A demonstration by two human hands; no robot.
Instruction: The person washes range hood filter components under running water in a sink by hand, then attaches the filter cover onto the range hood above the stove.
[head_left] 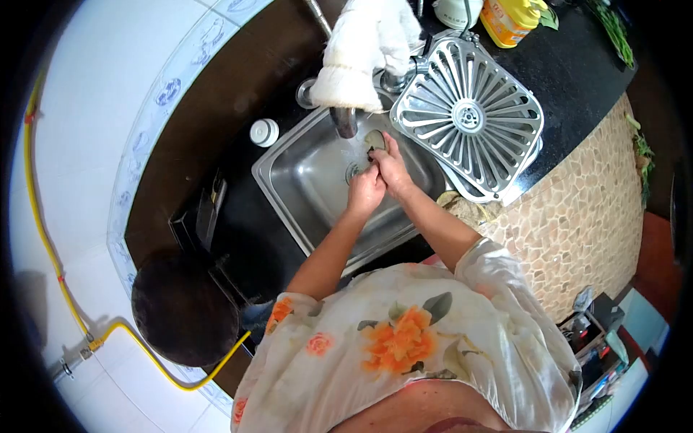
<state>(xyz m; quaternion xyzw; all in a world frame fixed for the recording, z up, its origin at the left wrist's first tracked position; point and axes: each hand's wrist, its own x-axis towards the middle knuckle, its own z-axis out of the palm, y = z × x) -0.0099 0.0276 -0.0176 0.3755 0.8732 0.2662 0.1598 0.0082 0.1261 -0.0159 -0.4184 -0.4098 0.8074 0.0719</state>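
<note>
Both of my hands are over the steel sink (pixel 278 169), close below the tap's spout (pixel 344 124). My right hand (pixel 393 167) is closed around a pale greenish oval thing with a dark patch (pixel 375 139); its kind is too small to make out. Pressed against the right hand is my left hand (pixel 367 191), its fingers curled in. Whatever those fingers grip is hidden from above. The drain (pixel 352 173) shows just left of the hands. A white fluffy cloth (pixel 357 61) covers the upper part of the tap.
A slotted metal rack (pixel 469 115) lies over the sink's right side. Behind it stand a yellow bottle (pixel 509 22) and a white container (pixel 457 11). A small white jar (pixel 264 133) sits left of the sink. A round dark board (pixel 185 310) is at lower left, near a yellow hose (pixel 47 224).
</note>
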